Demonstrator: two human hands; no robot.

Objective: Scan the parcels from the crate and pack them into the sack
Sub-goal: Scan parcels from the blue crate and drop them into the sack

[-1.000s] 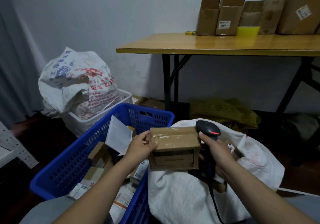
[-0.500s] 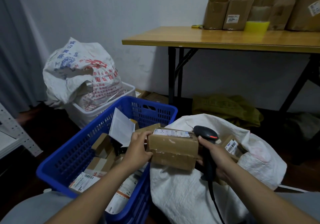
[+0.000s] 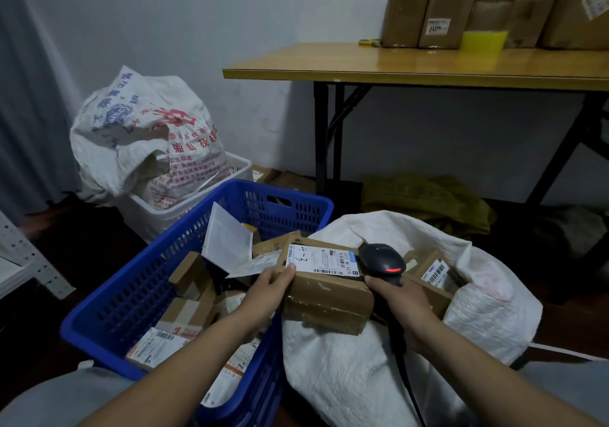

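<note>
The left hand (image 3: 270, 290) reaches in from the bottom left, over the near right corner of the blue plastic crate (image 3: 138, 294). It grips the left end of one brown cardboard parcel (image 3: 326, 298), with the thumb on top by the edge of the white paper label (image 3: 323, 259); the other fingers curl under it, out of sight. The parcel is held flat, label up, just over the left edge of the mouth of the white woven sack (image 3: 346, 360), right beside the crate's rim. The right hand (image 3: 405, 304) comes in from the bottom right with its fingers wrapped tight round the handle of one black handheld scanner (image 3: 382, 260). The scanner's head sits by the parcel's far right corner and shows a red light. This hand is up against the parcel's right end. One more small brown parcel with a barcode (image 3: 431, 268) lies inside the sack by its right edge. The crate holds a heap of parcels and papers, at least five, too mixed up to count well. Behind the crate, one printed white bag (image 3: 141, 136) sits in one white plastic basket (image 3: 184, 209). On the far edge of the yellow wooden tabletop (image 3: 428, 64) stand at least four open cardboard boxes (image 3: 448, 8).
</note>
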